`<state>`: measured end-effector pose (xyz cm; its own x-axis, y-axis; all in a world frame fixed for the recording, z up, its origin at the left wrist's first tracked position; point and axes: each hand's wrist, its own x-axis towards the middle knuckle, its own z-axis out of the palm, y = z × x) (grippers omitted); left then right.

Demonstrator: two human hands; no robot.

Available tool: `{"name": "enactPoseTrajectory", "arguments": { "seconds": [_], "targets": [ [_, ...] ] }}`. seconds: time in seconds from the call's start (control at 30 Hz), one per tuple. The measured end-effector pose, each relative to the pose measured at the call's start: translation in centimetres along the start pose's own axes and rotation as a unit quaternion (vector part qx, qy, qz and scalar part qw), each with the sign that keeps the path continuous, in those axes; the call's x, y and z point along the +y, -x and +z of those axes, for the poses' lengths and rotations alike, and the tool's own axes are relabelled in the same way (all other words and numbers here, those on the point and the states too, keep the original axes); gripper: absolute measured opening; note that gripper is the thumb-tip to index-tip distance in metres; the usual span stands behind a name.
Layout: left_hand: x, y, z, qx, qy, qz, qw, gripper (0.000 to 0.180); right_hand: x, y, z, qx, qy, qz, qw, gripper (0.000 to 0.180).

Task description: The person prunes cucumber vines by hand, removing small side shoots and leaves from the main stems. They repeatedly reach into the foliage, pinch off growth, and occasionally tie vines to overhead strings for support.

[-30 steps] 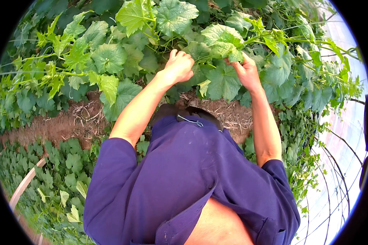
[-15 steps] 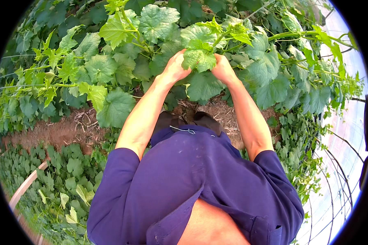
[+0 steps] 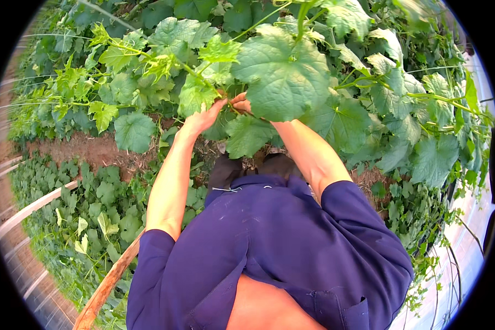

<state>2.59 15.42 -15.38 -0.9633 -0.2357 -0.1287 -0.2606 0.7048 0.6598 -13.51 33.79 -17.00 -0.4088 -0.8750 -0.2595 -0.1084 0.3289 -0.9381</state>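
My left hand [image 3: 205,117] is closed on a green vine stem [image 3: 206,83], its fingertips pinched together just below a bright young leaf [image 3: 197,97]. Close beside it, the fingers of my right hand [image 3: 241,103] reach toward the same stem, bent and nearly touching the left fingertips. A broad green leaf [image 3: 283,71] hangs over the right hand and hides most of it, so what its fingers grip, if anything, does not show. Under both hands hangs another lobed leaf [image 3: 248,135].
Dense vines with large leaves [image 3: 341,118] spread to both sides, along thin strings [image 3: 55,36]. Dry soil [image 3: 88,154] lies below them, with low plants [image 3: 107,187] behind on the left. A wooden pole [image 3: 107,283] slants at lower left; pale sheeting [image 3: 470,242] edges the right.
Both hands have moved left and slightly down, coming closer together. The left hand now pinches a different stem, and a large leaf now covers much of the right hand. The view has shifted.
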Motion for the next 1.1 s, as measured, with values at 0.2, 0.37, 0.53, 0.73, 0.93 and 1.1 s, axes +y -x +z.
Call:
{"name": "enactPoseTrajectory", "arguments": {
  "seconds": [0.2, 0.37, 0.53, 0.73, 0.93, 1.1],
  "targets": [
    [2.7, 0.2, -1.4, 0.021, 0.109, -0.125, 0.986, 0.038, -7.3, 2.8, -1.5, 0.109, 0.382, -0.182, 0.900, 0.027],
    [3.9, -0.5, -2.7, 0.088, -0.154, -0.008, 0.984, 0.036, -15.4, 6.3, -5.4, 0.187, 0.135, -0.280, 0.932, 0.027],
    [10.9, 1.7, -4.5, 0.200, -0.055, 0.031, 0.978, 0.030, -21.5, 13.5, -13.2, 0.269, 0.034, -0.153, 0.950, 0.027],
    [16.5, -4.4, -0.7, 0.086, 0.235, 0.153, 0.956, 0.024, -21.3, 14.0, -12.0, 0.357, 0.237, -0.143, 0.892, 0.016],
    [17.1, -13.6, 1.1, 0.160, 0.234, 0.176, 0.943, 0.025, -20.3, 14.1, -7.2, 0.275, 0.376, -0.083, 0.881, 0.015],
    [19.8, -14.1, 0.1, 0.197, 0.229, 0.244, 0.921, 0.021, -7.7, 12.4, -10.0, 0.366, 0.459, 0.075, 0.806, 0.036]
  ]
}}
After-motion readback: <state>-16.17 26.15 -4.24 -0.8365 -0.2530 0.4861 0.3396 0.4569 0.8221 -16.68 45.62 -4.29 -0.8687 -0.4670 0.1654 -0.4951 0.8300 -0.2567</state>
